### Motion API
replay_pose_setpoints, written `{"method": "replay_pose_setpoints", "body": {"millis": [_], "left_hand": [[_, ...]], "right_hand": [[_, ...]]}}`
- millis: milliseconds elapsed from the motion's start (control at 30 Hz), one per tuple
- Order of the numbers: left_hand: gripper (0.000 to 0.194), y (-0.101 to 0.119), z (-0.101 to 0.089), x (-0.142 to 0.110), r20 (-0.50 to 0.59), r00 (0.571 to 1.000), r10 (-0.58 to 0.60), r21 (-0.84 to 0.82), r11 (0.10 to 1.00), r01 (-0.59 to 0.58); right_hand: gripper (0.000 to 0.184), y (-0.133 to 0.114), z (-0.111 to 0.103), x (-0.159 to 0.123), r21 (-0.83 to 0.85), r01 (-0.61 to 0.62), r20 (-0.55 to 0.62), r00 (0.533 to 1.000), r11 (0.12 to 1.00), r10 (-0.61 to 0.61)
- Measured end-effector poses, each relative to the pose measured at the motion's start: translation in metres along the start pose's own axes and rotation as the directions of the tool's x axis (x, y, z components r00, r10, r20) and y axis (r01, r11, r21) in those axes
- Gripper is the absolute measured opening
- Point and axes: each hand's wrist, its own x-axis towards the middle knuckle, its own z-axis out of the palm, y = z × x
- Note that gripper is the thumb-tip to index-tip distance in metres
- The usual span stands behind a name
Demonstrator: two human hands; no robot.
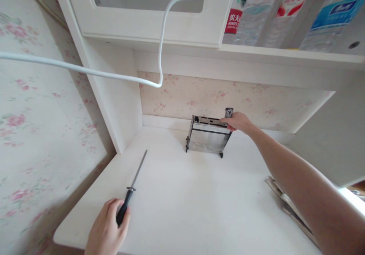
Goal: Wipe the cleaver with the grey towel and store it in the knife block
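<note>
My left hand (107,224) is at the front left of the tabletop, its fingers wrapped round the black handle of a sharpening steel (125,201). The steel's thin grey rod points away toward the back of the table. Near the back wall, my right hand (238,121) grips the right end of a knife block (210,135), with the thumb on its slotted top. The block has a metal frame, a clear-looking front and dark feet. A short grey-and-black piece (229,112) sticks up beside my right fingers; I cannot make out what it is.
A white cable (114,76) hangs across the upper left. Above the white table (182,205) is a cabinet (148,24), with several plastic bottles (256,15) on the shelf at right. A folded bundle (288,203) lies at the right, partly behind my forearm.
</note>
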Motion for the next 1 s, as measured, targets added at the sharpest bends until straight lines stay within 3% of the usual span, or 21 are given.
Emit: {"method": "replay_pose_setpoints", "body": {"millis": [233,467,600,767,833,867,933,1000], "left_hand": [[0.024,-0.002,0.002,-0.003,-0.019,1.000,0.010,0.020,1.000,-0.010],[0.022,-0.001,0.004,-0.005,-0.056,0.997,-0.054,0.101,0.993,0.060],[0.022,0.003,0.003,-0.004,-0.060,0.995,-0.080,0.163,0.983,0.089],[0.023,0.008,0.001,-0.001,-0.040,0.996,-0.084,0.176,0.980,0.090],[0.023,0.008,0.000,-0.001,-0.044,0.997,-0.066,0.179,0.981,0.072],[0.023,0.008,0.000,-0.001,-0.046,0.997,-0.055,0.182,0.981,0.063],[0.023,0.008,0.000,-0.002,-0.042,0.998,-0.046,0.192,0.980,0.053],[0.023,0.008,0.000,-0.002,-0.029,0.997,-0.066,0.203,0.977,0.070]], "right_hand": [[0.046,-0.014,-0.055,0.004,0.051,-0.055,-0.226,0.972,0.997,0.065],[0.067,-0.026,-0.111,-0.003,0.190,0.060,-0.489,0.872,0.980,0.042],[0.071,-0.031,-0.126,-0.023,0.146,0.109,-0.539,0.842,0.983,-0.014],[0.067,-0.045,-0.118,-0.072,-0.158,0.195,-0.542,0.802,0.968,-0.250],[0.058,-0.050,-0.103,-0.098,-0.224,0.304,-0.600,0.706,0.926,-0.377],[0.051,-0.052,-0.092,-0.112,-0.251,0.378,-0.655,0.612,0.891,-0.444],[0.036,-0.053,-0.066,-0.138,-0.368,0.535,-0.704,0.374,0.760,-0.604],[0.025,-0.054,-0.035,-0.160,-0.468,0.695,-0.608,0.195,0.546,-0.769]]}}
